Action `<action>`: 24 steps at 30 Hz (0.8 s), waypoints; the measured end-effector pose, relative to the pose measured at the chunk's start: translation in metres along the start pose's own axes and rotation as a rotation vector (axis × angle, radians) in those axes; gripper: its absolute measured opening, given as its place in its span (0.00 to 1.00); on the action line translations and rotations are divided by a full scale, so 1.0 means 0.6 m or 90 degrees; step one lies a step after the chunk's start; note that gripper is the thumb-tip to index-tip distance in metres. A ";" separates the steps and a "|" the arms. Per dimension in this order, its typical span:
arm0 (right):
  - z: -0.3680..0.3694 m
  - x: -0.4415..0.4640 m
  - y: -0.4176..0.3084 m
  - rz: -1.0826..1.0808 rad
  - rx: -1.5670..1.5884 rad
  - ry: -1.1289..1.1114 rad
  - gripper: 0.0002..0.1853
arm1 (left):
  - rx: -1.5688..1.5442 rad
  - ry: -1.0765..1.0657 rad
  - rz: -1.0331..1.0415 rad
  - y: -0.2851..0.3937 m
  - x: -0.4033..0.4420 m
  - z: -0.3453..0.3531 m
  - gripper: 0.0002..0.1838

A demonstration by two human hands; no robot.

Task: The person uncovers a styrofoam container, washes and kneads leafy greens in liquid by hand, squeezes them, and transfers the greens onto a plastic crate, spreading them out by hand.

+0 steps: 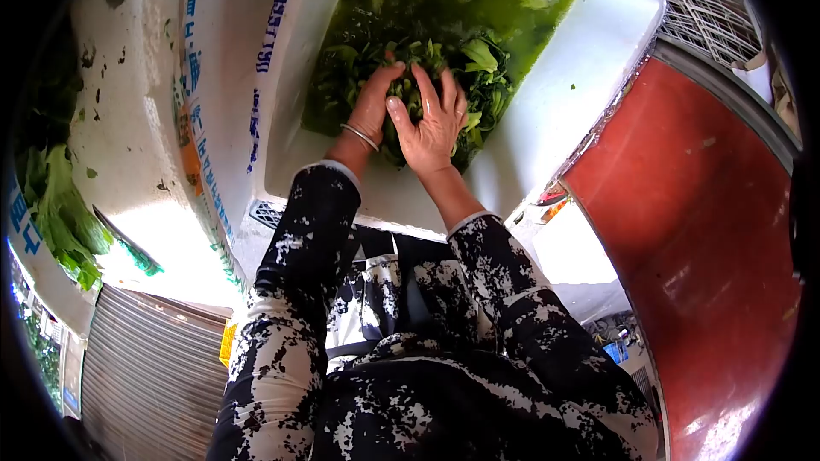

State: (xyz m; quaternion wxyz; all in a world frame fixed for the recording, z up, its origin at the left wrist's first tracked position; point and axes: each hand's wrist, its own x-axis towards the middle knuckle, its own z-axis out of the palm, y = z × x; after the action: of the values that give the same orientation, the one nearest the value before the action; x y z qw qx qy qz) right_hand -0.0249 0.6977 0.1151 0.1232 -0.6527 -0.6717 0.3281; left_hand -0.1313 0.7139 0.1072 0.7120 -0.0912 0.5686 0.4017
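Note:
Leafy greens [483,68] lie clumped in murky green water [504,0] inside a white foam box [589,60]. My left hand [373,105], with a bangle at the wrist, curves around the near left of the clump; its fingertips are partly hidden among the leaves. Beside it, my right hand [433,125] is pressed over the top of the same clump, fingers bent into the greens and thumb pointing toward my left hand. Both hands cup the greens between them, at the near end of the water. Foam floats at the far side.
Another white foam box [154,119] with blue lettering stands on the left, a knife [128,243] with a green handle on it. More leafy greens [64,213] hang at its far left. A red panel [683,230] and a wire basket [700,0] are on the right.

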 end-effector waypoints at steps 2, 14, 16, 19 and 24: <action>0.002 0.014 -0.007 -0.039 -0.081 0.031 0.37 | 0.029 -0.007 0.017 0.005 -0.003 -0.007 0.29; 0.054 0.034 -0.034 -0.127 -0.115 0.007 0.16 | -0.273 0.001 0.023 -0.050 0.076 -0.087 0.24; 0.060 0.037 -0.036 -0.131 -0.147 0.011 0.13 | -0.277 0.022 0.017 -0.062 0.097 -0.102 0.22; 0.067 0.038 -0.042 -0.136 -0.176 0.022 0.11 | -0.267 0.052 0.027 -0.068 0.111 -0.117 0.19; 0.075 0.034 -0.041 -0.144 -0.189 0.040 0.10 | -0.271 -0.025 -0.009 -0.073 0.118 -0.141 0.18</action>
State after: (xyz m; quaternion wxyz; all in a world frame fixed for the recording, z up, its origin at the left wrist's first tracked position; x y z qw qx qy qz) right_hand -0.0736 0.7063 0.0904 0.0826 -0.5939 -0.7776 0.1892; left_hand -0.1614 0.6685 0.0019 0.6907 -0.2359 0.4561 0.5092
